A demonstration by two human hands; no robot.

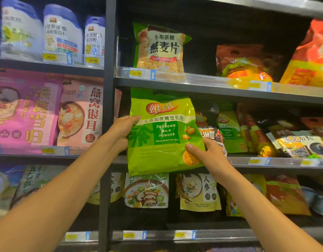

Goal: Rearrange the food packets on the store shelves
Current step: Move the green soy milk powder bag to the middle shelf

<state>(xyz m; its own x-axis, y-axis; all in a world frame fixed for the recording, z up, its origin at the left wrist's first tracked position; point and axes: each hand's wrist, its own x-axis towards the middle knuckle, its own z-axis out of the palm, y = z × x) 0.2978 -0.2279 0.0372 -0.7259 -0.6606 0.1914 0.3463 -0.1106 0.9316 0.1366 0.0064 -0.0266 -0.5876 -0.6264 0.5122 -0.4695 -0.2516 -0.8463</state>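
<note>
Head view, left hand [123,128] and right hand [205,154] both gripping green soybean milk powder packet [162,135], middle shelf [277,161]

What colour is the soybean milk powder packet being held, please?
The glossy plastic packet is bright green; head view.

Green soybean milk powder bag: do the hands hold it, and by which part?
Yes. Left hand grips the bag at its left edge; right hand pinches its lower right edge.
</note>
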